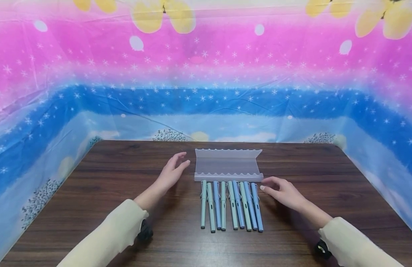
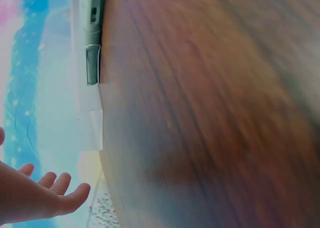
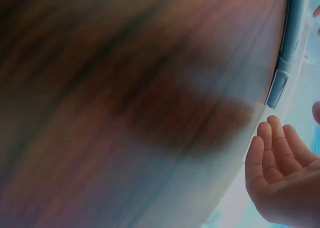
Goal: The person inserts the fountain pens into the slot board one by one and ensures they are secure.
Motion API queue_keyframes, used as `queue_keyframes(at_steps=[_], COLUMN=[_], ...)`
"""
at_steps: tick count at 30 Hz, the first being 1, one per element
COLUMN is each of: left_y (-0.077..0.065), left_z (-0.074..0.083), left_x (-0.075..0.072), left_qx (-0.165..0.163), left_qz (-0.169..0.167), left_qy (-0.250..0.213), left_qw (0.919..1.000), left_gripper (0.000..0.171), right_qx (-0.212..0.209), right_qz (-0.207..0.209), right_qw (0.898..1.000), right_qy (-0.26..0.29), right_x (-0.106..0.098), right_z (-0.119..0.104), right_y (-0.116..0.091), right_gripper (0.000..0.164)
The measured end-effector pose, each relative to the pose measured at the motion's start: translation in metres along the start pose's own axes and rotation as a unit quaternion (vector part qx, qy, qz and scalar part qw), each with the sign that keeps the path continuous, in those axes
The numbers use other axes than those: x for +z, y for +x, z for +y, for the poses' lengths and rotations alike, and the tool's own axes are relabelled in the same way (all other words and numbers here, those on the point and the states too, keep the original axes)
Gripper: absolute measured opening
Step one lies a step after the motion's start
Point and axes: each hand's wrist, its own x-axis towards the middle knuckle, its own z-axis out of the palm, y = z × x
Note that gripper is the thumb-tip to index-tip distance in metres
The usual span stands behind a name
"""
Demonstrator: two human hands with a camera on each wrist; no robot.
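A row of several capped pens, some pale green (image 1: 203,205) and some blue (image 1: 257,211), lies side by side on the table with clips toward the far end. Just beyond their tops stands a translucent plastic pen rack (image 1: 226,165) with scalloped notches along its front and back edges. My left hand (image 1: 170,172) hovers left of the rack, fingers relaxed and holding nothing. To the right of the rack's front corner is my right hand (image 1: 284,191), its loosely bent fingers close to the end blue pen. Both palms appear empty in the wrist views.
The dark wood-grain table (image 1: 102,185) ends at a patterned cloth backdrop (image 1: 206,100) in pink and blue, which encloses the back and both sides. Dark wrist bands (image 1: 145,231) show at both cream sleeves (image 1: 106,235).
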Motion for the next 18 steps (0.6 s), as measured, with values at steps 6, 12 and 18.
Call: queue_keyframes(at_steps=[6, 12, 18], left_y=[0.008, 0.014, 0.022], left_z=[-0.005, -0.005, -0.002], left_x=[0.003, 0.01, 0.016], left_qx=[-0.046, -0.06, -0.062], left_qz=[0.024, 0.033, 0.045], left_qy=[-0.041, -0.059, -0.067], left_qw=[0.9978, 0.9959, 0.9948], left_gripper=[0.043, 0.043, 0.042], right_qx=[0.017, 0.047, 0.051], right_qz=[-0.017, -0.02, -0.009], right_qw=[0.999, 0.998, 0.999], right_qy=[0.03, 0.022, 0.002], right_x=[0.005, 0.008, 0.014], right_z=[-0.003, -0.007, -0.01], right_y=[0.006, 0.009, 0.012], right_gripper=[0.039, 0.037, 0.034])
